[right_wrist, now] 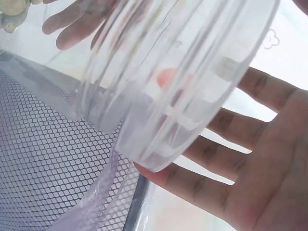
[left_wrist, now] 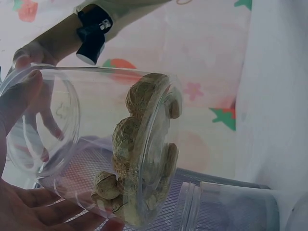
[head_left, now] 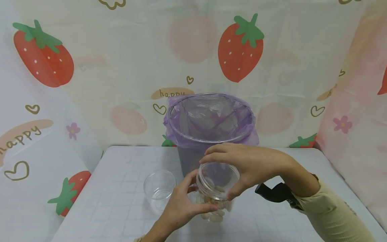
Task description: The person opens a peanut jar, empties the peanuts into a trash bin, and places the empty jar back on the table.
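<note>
A clear jar (left_wrist: 101,91) holds several peanuts in their shells (left_wrist: 126,137), gathered at its bottom. My left hand (head_left: 184,203) grips the jar's side, fingers on one side and thumb on the other. Across the jar's mouth, my right hand (head_left: 249,164) holds the clear round lid (right_wrist: 192,96) by its rim, with thumb and fingers at opposite edges. Threads on the jar's neck (right_wrist: 113,72) show beside the lid in the right wrist view. Whether the lid is seated or loose, I cannot tell.
Behind the jar stands a mesh bin (head_left: 188,161) lined with a purple plastic bag (head_left: 242,134). A second clear container (head_left: 159,185) stands left of my left hand on the white table (head_left: 121,188). A strawberry-print cloth (head_left: 136,67) hangs behind.
</note>
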### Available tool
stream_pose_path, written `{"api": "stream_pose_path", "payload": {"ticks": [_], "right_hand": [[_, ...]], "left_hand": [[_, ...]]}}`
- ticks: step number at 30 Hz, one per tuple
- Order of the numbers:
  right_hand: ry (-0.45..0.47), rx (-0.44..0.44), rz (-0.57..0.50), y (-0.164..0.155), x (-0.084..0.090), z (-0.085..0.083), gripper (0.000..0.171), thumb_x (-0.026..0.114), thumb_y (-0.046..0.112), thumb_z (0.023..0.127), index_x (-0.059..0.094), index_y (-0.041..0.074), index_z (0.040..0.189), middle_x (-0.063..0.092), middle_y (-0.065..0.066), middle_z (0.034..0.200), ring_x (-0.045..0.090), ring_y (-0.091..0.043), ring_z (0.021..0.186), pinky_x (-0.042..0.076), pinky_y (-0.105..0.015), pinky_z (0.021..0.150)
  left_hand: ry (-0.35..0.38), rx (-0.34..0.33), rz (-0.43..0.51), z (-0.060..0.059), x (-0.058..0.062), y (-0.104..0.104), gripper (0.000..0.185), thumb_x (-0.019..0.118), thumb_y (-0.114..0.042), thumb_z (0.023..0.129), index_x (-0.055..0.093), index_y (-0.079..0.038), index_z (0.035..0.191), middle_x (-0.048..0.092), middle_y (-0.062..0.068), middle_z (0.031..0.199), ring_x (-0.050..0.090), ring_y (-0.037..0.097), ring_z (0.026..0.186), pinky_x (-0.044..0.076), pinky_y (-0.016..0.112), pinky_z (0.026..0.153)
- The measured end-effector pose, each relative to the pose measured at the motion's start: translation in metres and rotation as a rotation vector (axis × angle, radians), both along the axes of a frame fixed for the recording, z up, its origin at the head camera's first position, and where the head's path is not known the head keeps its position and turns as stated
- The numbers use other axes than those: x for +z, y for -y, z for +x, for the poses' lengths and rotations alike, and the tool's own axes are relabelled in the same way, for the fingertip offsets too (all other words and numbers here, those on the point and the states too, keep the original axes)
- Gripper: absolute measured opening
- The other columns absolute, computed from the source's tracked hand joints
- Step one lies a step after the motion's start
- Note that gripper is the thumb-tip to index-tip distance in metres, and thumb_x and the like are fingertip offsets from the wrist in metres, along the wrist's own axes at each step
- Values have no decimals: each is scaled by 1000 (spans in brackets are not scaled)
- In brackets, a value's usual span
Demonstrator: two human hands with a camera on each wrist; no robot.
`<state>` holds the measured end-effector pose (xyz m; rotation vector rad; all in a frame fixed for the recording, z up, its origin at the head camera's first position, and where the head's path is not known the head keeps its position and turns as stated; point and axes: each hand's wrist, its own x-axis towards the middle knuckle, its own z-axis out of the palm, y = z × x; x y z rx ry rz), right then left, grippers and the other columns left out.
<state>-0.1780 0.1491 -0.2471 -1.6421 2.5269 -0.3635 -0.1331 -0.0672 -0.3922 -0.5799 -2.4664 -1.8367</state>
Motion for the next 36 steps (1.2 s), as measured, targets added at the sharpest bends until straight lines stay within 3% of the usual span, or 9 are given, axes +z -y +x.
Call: {"api": "stream_pose_path", "payload": {"ticks": [20,30,36], "right_hand": [[-22,23,-42,-2,1,0,80,84,39,72,48,17,140,49,1,140,50,-17,128,50,-41,101],[-23,-11,-59,-7,3,1,78,83,42,74,49,17,139,50,3,139,51,-15,126,50,-41,100],[-12,-55,-51,-12,6,1,80,84,42,73,49,18,140,49,2,141,51,-16,127,49,-42,101]], "left_hand": [[-13,14,25,-1,0,0,84,90,-30,68,46,-28,139,55,-13,137,54,11,125,48,36,101],[-46,5,28,0,0,2,88,89,-30,69,43,-21,143,56,-3,140,54,14,125,49,36,100],[-41,21,29,0,0,2,87,89,-27,69,43,-26,142,56,-9,139,55,14,125,49,36,101]]}}
